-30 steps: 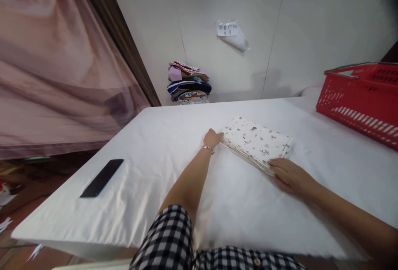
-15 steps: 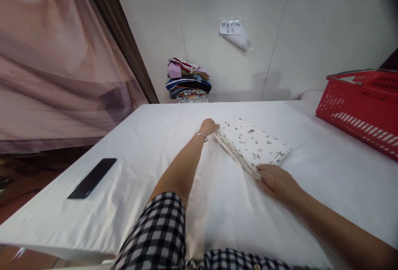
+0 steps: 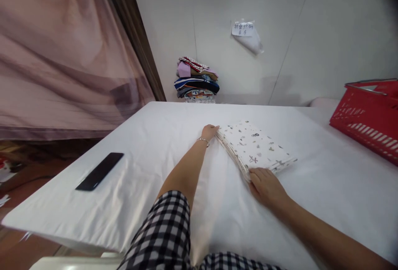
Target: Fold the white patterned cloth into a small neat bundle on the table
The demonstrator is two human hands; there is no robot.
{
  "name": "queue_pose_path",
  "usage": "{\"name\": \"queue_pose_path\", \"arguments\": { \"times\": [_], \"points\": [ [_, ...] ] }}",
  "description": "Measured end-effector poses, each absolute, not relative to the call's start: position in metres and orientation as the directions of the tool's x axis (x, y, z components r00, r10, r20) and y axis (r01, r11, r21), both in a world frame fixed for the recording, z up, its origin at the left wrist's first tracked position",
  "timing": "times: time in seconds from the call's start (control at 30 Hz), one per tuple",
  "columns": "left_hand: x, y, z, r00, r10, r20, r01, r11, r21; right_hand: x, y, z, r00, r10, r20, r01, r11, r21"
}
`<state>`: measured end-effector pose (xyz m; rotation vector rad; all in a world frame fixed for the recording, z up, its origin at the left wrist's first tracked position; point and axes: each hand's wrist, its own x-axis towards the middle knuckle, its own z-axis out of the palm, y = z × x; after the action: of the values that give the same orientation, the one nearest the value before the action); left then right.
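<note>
A folded white cloth with small printed figures (image 3: 255,145) lies in the middle of the white-covered table (image 3: 149,145). My left hand (image 3: 209,131) rests against the cloth's far left corner, fingers curled at its edge. My right hand (image 3: 264,185) lies at the near corner, fingers tucked against the stacked layers. Both hands touch the fold and neither lifts it. A thin bracelet circles my left wrist.
A black phone (image 3: 100,171) lies near the table's left edge. A red plastic basket (image 3: 370,116) stands at the right. A pile of folded coloured clothes (image 3: 196,80) sits by the back wall, under a paper note (image 3: 243,29). A pink curtain (image 3: 62,54) hangs at the left.
The folded cloth has turned a little on the table, its near corner swinging left. My right hand followed that corner leftward. My left hand stayed at the far corner.
</note>
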<state>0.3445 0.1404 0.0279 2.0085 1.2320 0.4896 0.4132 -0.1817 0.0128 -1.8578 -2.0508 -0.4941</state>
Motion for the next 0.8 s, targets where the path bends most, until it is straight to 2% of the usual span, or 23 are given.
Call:
{"name": "queue_pose_path", "arguments": {
  "times": [0.23,0.3,0.33,0.4,0.47,0.5,0.57,0.7,0.8],
  "points": [
    [0.315,0.099,0.03,0.453,0.886,0.095,0.515,-0.348,0.784,0.413,-0.184,0.012,-0.097,0.868,0.487,0.995,0.103,0.014],
    [0.31,0.076,0.03,0.486,0.852,0.197,0.462,-0.441,0.769,0.415,-0.184,0.01,-0.102,0.864,0.493,0.994,0.111,0.012],
    [0.309,0.064,0.03,0.526,0.802,0.282,0.415,-0.531,0.739,0.416,-0.184,0.009,-0.102,0.863,0.496,0.994,0.111,0.011],
    [0.308,0.04,0.027,0.648,0.6,0.469,0.267,-0.756,0.598,0.416,-0.183,0.006,-0.095,0.864,0.495,0.994,0.105,0.009],
    [0.308,0.022,0.023,0.756,0.367,0.542,0.124,-0.894,0.432,0.415,-0.184,0.005,-0.09,0.866,0.492,0.995,0.101,0.006],
    [0.308,0.016,0.02,0.788,0.311,0.532,0.093,-0.913,0.396,0.415,-0.184,0.005,-0.092,0.866,0.491,0.994,0.105,0.0],
    [0.307,0.008,0.015,0.807,0.32,0.496,0.1,-0.903,0.419,0.418,-0.188,0.008,-0.101,0.871,0.48,0.991,0.133,-0.033],
    [0.307,0.006,0.01,0.769,0.446,0.457,0.121,-0.805,0.582,0.45,-0.192,0.021,-0.071,0.901,0.428,0.967,0.167,-0.191],
    [0.312,0.006,0.013,0.747,0.52,0.415,0.153,-0.742,0.652,0.501,-0.187,0.033,0.199,0.872,0.446,0.953,-0.066,-0.296]
  ]
}}
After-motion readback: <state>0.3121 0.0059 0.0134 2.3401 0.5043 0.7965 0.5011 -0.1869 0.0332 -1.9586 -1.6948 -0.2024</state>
